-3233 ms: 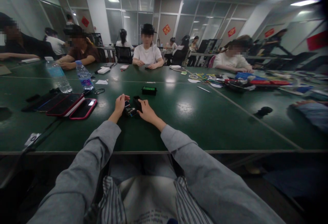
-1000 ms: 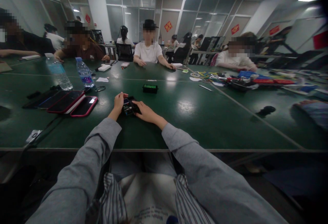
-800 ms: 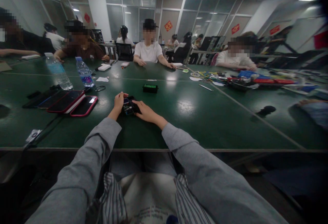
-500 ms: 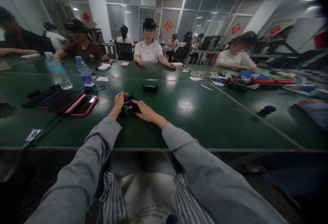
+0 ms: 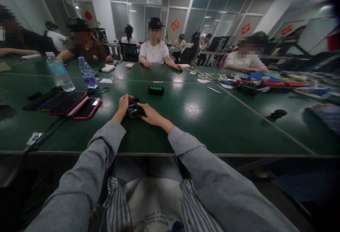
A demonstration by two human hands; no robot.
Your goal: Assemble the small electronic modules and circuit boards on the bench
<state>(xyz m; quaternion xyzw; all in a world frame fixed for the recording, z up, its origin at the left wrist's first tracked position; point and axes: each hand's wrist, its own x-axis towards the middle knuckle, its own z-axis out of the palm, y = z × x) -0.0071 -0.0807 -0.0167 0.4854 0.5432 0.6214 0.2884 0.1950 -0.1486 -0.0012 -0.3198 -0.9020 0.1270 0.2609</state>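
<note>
Centre of the dial, here's the small black device, circuitry showing, snug between both hands; whether it touches the green table beneath, I can't tell. From 9 o'clock the left hand has it, fingers curled in narrow against its side. From 4 o'clock comes the right hand, fingers over its right side, closed on it too; the thumb's contact is too small to read. Near but apart at 2 o'clock, a black box with a green top! At 9, a phone in a pinkish-red case; at 10, a purple-labelled bottle. Across at 1 o'clock sits a person in white.
</note>
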